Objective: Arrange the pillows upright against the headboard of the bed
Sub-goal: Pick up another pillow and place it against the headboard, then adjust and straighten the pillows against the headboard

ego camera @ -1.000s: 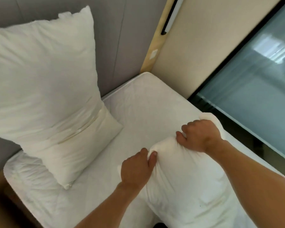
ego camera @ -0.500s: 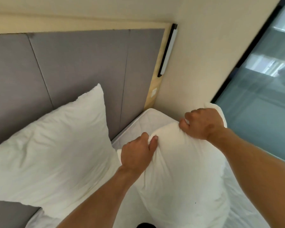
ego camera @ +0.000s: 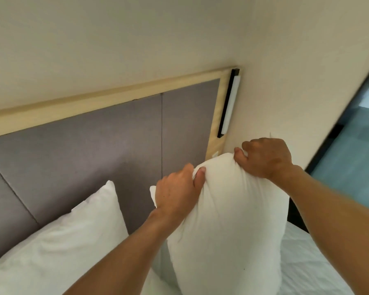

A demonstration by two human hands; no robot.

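A white pillow [ego camera: 230, 226] hangs upright in front of the right end of the grey padded headboard [ego camera: 94, 158]. My left hand [ego camera: 177, 192] grips its top left corner and my right hand [ego camera: 264, 158] grips its top right corner. A second white pillow [ego camera: 58, 248] leans upright against the headboard at the left. The bottom of the held pillow is hidden below the frame edge.
The white mattress [ego camera: 307, 262] shows at the lower right. A black-framed wall lamp [ego camera: 229, 103] runs along the headboard's pale wooden frame [ego camera: 107, 99]. A glass window or door [ego camera: 354, 141] fills the right edge beside the cream wall.
Both hands lifted the gripped pillow up and toward the headboard. My view has tilted upward, so more wall shows and less mattress.
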